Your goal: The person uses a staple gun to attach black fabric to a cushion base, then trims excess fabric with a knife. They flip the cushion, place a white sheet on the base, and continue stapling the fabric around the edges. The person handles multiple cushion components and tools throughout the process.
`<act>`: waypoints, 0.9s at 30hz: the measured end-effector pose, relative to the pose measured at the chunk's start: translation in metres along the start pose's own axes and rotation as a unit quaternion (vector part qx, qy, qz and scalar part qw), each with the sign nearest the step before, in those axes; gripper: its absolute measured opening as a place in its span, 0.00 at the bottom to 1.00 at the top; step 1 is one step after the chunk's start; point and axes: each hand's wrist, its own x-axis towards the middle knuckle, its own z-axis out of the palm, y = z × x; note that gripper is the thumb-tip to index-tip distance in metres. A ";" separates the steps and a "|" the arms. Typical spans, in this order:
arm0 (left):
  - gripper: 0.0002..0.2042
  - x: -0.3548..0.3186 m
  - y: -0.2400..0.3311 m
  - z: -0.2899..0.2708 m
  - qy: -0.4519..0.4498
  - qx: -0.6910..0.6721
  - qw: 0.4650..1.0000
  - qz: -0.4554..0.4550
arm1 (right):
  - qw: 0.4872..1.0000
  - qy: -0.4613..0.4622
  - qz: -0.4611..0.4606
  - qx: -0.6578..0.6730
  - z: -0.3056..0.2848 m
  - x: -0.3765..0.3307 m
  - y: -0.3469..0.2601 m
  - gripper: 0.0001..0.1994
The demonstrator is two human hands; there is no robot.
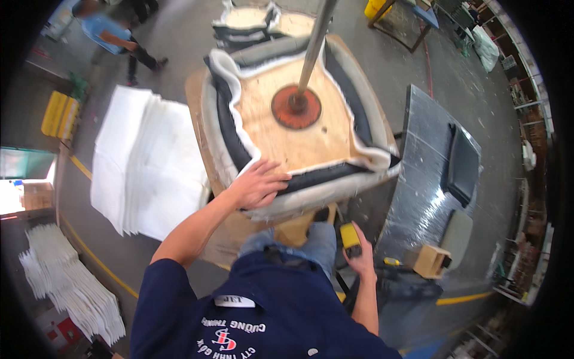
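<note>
My left hand (258,183) lies flat, fingers spread, on the near corner of an upside-down seat cushion (299,134), pressing the white padding and dark fabric wrapped over its plywood base. A metal pole (313,49) with a round red pad (296,106) presses on the middle of the plywood. My right hand (359,246) hangs low by my knee, closed around a yellow and black hand tool (350,237). The cushion rests on a wooden work table (197,102).
A stack of white foam sheets (146,164) lies left of the table. To the right stands a silver-covered bench (424,179) with a dark panel, a grey pad and a small wooden box (429,260). Another person (113,36) stands far back left. More cushions (257,24) sit behind.
</note>
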 end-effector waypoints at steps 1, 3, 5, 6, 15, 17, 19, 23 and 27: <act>0.19 0.004 -0.005 -0.013 0.022 -0.027 0.999 -0.008 | 0.999 0.033 0.036 0.005 -0.001 -0.013 0.030 0.41; 0.18 -0.005 -0.020 -0.038 0.001 0.008 0.999 -0.031 | 0.991 0.067 0.112 0.005 0.000 -0.016 0.095 0.44; 0.16 -0.016 -0.019 -0.051 -0.034 0.048 0.996 -0.073 | 0.976 0.102 0.191 0.007 0.004 -0.032 0.168 0.46; 0.15 -0.020 -0.023 -0.060 -0.045 0.091 0.991 -0.092 | 0.968 0.130 0.214 0.024 0.009 -0.033 0.201 0.47; 0.16 0.046 0.065 0.011 0.125 0.165 0.882 -0.423 | 0.776 0.493 0.381 0.099 0.034 0.015 0.488 0.41; 0.15 0.069 0.093 0.021 0.077 0.138 0.881 -0.445 | 0.703 0.542 0.458 -0.045 0.012 0.049 0.503 0.40; 0.16 0.066 0.109 0.026 0.048 0.094 0.861 -0.497 | 0.681 0.512 0.524 0.019 -0.017 0.070 0.497 0.40; 0.22 0.041 0.106 0.021 0.082 0.038 0.799 -0.595 | 0.669 0.529 0.523 -0.009 -0.042 0.099 0.516 0.41; 0.30 0.066 0.102 0.023 0.022 0.079 0.740 -0.668 | 0.657 0.448 0.605 -0.033 -0.047 0.119 0.536 0.43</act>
